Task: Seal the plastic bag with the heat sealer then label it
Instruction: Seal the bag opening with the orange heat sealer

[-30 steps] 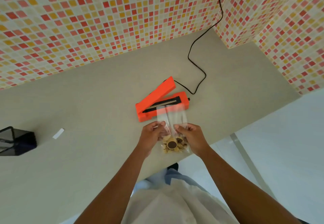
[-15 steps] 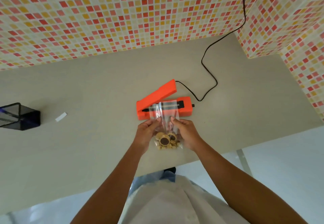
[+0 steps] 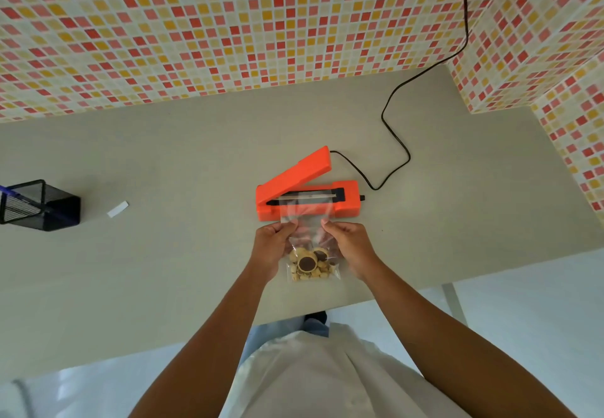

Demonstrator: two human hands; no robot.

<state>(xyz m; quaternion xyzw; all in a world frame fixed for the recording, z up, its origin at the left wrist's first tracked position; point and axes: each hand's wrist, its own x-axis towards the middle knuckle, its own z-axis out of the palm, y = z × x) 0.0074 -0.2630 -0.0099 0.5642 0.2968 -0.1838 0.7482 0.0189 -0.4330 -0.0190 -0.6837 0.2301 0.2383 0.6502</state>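
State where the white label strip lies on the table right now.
In the head view, the white label strip lies flat left of centre, between the black mesh holder and the orange heat sealer.
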